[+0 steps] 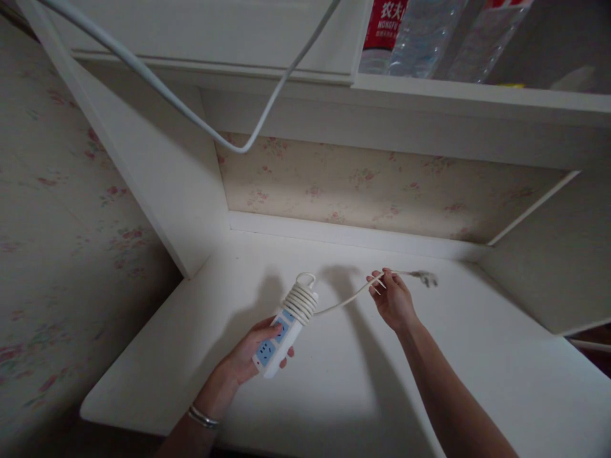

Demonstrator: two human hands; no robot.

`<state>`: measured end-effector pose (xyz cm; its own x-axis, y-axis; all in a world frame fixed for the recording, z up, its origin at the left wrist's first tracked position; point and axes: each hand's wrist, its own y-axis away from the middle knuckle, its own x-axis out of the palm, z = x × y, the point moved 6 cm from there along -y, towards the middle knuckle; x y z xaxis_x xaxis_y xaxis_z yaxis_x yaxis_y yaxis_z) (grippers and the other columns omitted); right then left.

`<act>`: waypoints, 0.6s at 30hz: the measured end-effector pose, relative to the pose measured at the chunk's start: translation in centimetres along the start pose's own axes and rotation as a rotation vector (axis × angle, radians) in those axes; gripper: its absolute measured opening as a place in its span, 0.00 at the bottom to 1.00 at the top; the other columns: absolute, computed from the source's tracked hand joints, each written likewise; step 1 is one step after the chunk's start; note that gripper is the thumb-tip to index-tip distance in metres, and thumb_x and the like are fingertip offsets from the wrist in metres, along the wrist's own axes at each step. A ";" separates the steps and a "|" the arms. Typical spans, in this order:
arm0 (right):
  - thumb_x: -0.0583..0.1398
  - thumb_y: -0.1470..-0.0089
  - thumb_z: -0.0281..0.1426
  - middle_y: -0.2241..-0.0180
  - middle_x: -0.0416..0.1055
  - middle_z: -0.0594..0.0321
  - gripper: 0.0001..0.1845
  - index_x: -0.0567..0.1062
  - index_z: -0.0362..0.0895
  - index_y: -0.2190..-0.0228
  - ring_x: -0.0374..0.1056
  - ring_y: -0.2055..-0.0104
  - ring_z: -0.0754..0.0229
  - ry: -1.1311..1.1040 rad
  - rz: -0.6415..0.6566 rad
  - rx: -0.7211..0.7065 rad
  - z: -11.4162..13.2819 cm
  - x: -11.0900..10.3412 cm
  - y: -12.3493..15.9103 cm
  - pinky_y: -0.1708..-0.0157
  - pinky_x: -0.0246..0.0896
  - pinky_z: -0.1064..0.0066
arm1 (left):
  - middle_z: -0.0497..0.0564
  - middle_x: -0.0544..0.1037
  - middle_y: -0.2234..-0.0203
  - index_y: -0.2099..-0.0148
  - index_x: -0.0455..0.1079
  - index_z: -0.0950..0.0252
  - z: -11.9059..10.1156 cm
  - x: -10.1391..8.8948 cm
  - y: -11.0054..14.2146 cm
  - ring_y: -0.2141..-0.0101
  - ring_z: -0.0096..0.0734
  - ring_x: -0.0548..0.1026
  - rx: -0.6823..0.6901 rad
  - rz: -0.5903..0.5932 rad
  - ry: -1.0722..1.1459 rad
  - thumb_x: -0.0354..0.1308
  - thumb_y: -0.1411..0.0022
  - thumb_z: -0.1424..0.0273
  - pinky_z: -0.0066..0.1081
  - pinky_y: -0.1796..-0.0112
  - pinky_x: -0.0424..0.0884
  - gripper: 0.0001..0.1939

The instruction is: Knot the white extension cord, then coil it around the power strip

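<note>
A white power strip (281, 340) with blue socket faces lies tilted in my left hand (248, 353), whose thumb presses on the sockets while the fingers wrap underneath. Its white cord (300, 302) is wound in several turns around the far end, with a small loop standing out at the tip. From the coil a free length runs right to my right hand (394, 299), pinched between thumb and fingers. Beyond that hand the plug (426, 278) dangles at the cord's end, slightly blurred. Both hands are above the white desk top.
Below is a white desk top (310, 407) with a side panel (162, 159) at left. Overhead, a shelf (477, 95) bears plastic bottles (424, 38). A thick white cable (191, 114) hangs across the upper left. Flowered wallpaper (334, 184) covers the back wall.
</note>
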<state>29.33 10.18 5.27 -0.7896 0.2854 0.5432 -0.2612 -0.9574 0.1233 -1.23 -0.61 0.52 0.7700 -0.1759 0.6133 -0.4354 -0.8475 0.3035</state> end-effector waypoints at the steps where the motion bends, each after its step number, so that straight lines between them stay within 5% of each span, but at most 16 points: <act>1: 0.64 0.49 0.32 0.69 0.74 0.66 0.10 0.69 0.46 0.65 0.74 0.69 0.63 -0.012 -0.032 0.012 0.0 -0.8 -0.2 0.77 0.69 0.78 | 0.52 0.75 0.72 0.56 0.69 0.67 -0.4 0.0 0.3 0.74 0.36 0.77 -0.011 0.053 -0.038 0.62 0.45 0.65 0.30 0.79 0.71 0.15; 7: 0.57 0.44 0.24 0.71 0.69 0.66 0.03 0.67 0.43 0.69 0.71 0.71 0.69 -0.109 -0.128 0.007 1.8 -3.2 -2.3 0.77 0.67 0.84 | 0.57 0.77 0.62 0.49 0.68 0.64 -1.5 0.0 1.9 0.71 0.38 0.79 -0.227 0.178 -0.408 0.65 0.48 0.69 0.30 0.75 0.73 0.24; 15: 0.54 0.46 0.21 0.76 0.61 0.71 0.07 0.65 0.42 0.73 0.62 0.78 0.73 -0.034 -0.185 -0.094 6.6 -7.7 -5.0 0.82 0.58 0.86 | 0.55 0.76 0.66 0.49 0.68 0.67 -3.0 -3.9 1.1 0.70 0.37 0.78 -0.049 -0.160 -0.324 0.63 0.46 0.61 0.29 0.77 0.71 0.24; 18: 0.53 0.47 0.20 0.77 0.60 0.69 0.08 0.64 0.42 0.76 0.63 0.77 0.71 0.058 -0.263 -0.098 7.1 -10.3 -5.9 0.81 0.60 0.84 | 0.52 0.75 0.71 0.52 0.69 0.67 -3.4 -5.1 1.3 0.73 0.34 0.76 -0.004 -0.174 -0.186 0.62 0.44 0.61 0.28 0.78 0.70 0.20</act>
<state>42.92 12.63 4.85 -0.7169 0.5285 0.4547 -0.5117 -0.8418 0.1717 -7.29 0.90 0.21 0.9059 -0.1167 0.4071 -0.2903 -0.8710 0.3964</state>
